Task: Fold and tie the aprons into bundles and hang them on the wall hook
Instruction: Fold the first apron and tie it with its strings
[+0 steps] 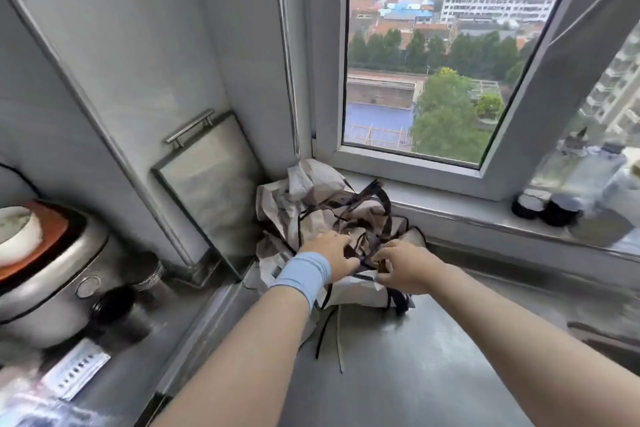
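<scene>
Aprons (304, 199) crumpled, pale, dark-strapped; left hand (334, 255), right hand (407, 265) gripping.

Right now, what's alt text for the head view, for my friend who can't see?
A left hand and a right hand rest on a crumpled pile of aprons with dark straps, on a steel counter below a window. A cooker stands at left; dark jars sit on the sill.

A high-rise home kitchen: a rice cooker (45, 288), a steel counter (415, 374), jars (554, 210) on the sill, a window (433, 62) overlooking rooftops.
</scene>
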Tool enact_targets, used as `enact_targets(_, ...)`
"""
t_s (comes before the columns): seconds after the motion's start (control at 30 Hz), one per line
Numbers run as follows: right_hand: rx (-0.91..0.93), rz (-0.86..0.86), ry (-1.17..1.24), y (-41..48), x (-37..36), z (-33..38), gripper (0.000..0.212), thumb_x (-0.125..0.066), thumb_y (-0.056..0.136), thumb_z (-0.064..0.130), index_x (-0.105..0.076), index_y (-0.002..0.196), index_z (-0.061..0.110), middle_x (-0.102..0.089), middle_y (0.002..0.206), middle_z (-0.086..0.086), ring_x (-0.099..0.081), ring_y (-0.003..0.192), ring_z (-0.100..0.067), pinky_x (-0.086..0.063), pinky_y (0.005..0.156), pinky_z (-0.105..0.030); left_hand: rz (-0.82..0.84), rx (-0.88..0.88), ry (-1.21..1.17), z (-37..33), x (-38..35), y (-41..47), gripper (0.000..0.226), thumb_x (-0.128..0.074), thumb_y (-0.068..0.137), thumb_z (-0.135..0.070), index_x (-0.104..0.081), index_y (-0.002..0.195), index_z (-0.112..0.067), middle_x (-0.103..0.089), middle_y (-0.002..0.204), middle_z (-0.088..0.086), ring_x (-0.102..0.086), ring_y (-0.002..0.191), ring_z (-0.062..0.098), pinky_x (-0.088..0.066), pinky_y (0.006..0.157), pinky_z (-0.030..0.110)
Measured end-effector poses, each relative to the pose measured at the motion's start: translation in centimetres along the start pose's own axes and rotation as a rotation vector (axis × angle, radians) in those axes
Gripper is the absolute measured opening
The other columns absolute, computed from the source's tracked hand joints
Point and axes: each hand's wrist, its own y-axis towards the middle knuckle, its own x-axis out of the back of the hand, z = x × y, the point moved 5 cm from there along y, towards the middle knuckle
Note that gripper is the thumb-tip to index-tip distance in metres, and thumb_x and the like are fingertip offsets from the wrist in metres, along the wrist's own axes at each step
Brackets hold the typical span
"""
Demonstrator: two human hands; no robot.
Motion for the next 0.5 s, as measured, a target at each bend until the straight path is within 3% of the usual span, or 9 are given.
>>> enact_targets(0.07, 0.059, 0.021, -0.005, 1.0, -1.4, -1.3, 0.061, -0.062, 0.072, 0.058, -0.060, 0.129, 0.035, -0.054, 0.131, 0.001, -0.053, 0.123, -0.024, -0.046, 0.096, -0.036, 0.077, 0.014, 0.028, -1.3, -1.7, 1.8, 0.073, -0.056, 0.084, -0.054, -0.030, 0.148, -0.029, -0.035, 0.150, 0.003, -0.037, 0.136, 0.026, -0.035, 0.110, 0.041)
enact_targets(0.17, 0.151, 0.078, -0.093, 2.4, -4.9, -2.5, 0.079, -0.068, 0.061, 0.066, -0.055, 0.134, 0.039, -0.038, 0.150, -0.002, -0.030, 0.143, -0.024, -0.031, 0.110, -0.043, 0.191, 0.079, 0.097, -1.5, -4.6, 3.3, 0.079, -0.061, 0.077, -0.055, -0.030, 0.147, -0.034, -0.034, 0.148, 0.001, -0.040, 0.132, 0.026, -0.039, 0.106, 0.043)
enact_targets(0.23, 0.192, 0.073, -0.124, 3.6, -6.1, -2.7, 0.068, -0.069, 0.070, 0.060, -0.057, 0.133, 0.039, -0.027, 0.159, -0.006, -0.016, 0.149, -0.026, -0.021, 0.115, -0.048, 0.266, 0.106, 0.175, -1.0, -5.8, 3.8, 0.074, -0.065, 0.078, -0.046, -0.034, 0.144, -0.037, -0.032, 0.147, 0.000, -0.042, 0.130, 0.026, -0.042, 0.103, 0.042)
enact_targets(0.33, 0.236, 0.011, -0.094, 4.9, -5.7, -2.0, 0.032, -0.062, 0.082, 0.038, -0.069, 0.113, 0.034, -0.043, 0.149, 0.000, -0.030, 0.142, -0.025, -0.023, 0.110, -0.041, 0.251, 0.101, 0.201, -0.4, -5.7, 4.1, 0.044, -0.059, 0.087, -0.031, -0.055, 0.130, -0.036, -0.039, 0.141, -0.003, -0.048, 0.124, 0.023, -0.044, 0.101, 0.039)
enact_targets(0.43, 0.242, -0.110, 0.084, 5.7, -3.8, -1.7, 0.017, -0.059, 0.079, 0.036, -0.066, 0.094, 0.031, -0.059, 0.118, 0.008, -0.050, 0.119, -0.022, -0.035, 0.094, -0.035, 0.146, 0.153, 0.036, 0.3, -4.0, 4.1, 0.030, -0.049, 0.093, -0.021, -0.064, 0.118, -0.028, -0.053, 0.127, 0.001, -0.056, 0.112, 0.026, -0.047, 0.096, 0.038)
enact_targets(0.5, 0.208, -0.133, 0.163, 5.8, -2.1, -1.9, 0.023, -0.062, 0.073, 0.044, -0.059, 0.094, 0.035, -0.059, 0.108, 0.010, -0.052, 0.110, -0.019, -0.034, 0.089, -0.034, 0.063, 0.179, -0.060, 1.0, -2.0, 3.8, 0.028, -0.048, 0.092, -0.017, -0.066, 0.113, -0.023, -0.061, 0.118, 0.004, -0.058, 0.105, 0.027, -0.049, 0.091, 0.035)
